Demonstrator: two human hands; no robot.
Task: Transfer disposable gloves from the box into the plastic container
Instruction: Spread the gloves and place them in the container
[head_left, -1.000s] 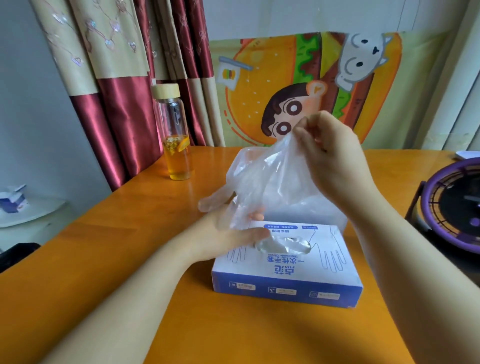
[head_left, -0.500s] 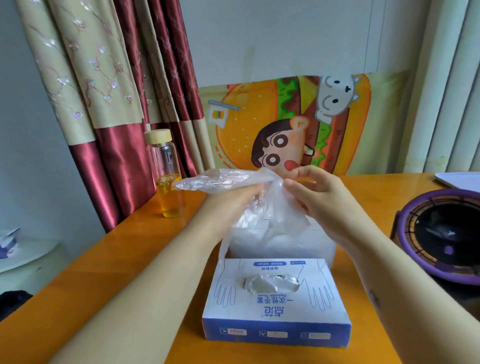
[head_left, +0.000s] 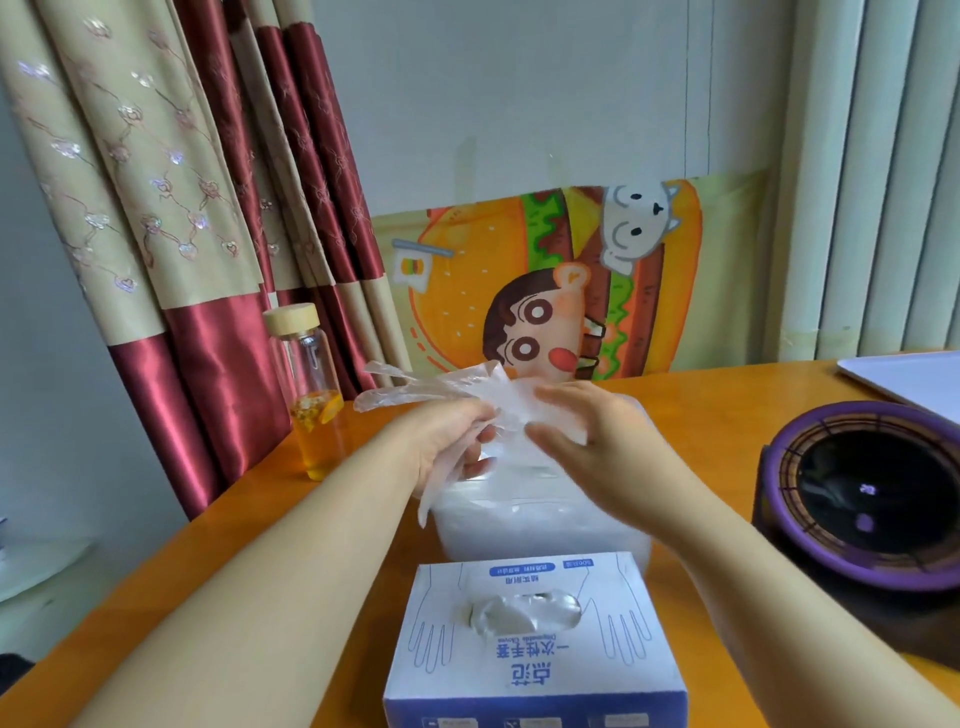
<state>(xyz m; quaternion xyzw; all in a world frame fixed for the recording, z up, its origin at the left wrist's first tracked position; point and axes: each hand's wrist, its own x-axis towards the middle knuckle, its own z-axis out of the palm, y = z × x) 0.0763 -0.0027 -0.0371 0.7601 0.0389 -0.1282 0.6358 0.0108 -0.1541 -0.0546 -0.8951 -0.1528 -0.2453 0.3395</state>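
Observation:
A blue and white glove box lies near the front of the orange table, with crumpled clear gloves showing in its top slot. Just behind it stands a translucent plastic container. Over the container, my left hand grips a thin clear disposable glove; its fingers stick out to the left and a loose flap hangs down beside my wrist. My right hand touches the glove's other end, fingers spread against the plastic, right above the container.
A glass bottle with yellow liquid and a wooden cap stands at the table's back left, by red and beige curtains. A purple-rimmed round appliance sits at the right. A white flat item lies at the far right. A cartoon poster leans behind.
The glove has come down from chest height toward the container. My right hand has loosened from a pinch into a spread-finger touch. The view has tilted up and moved back.

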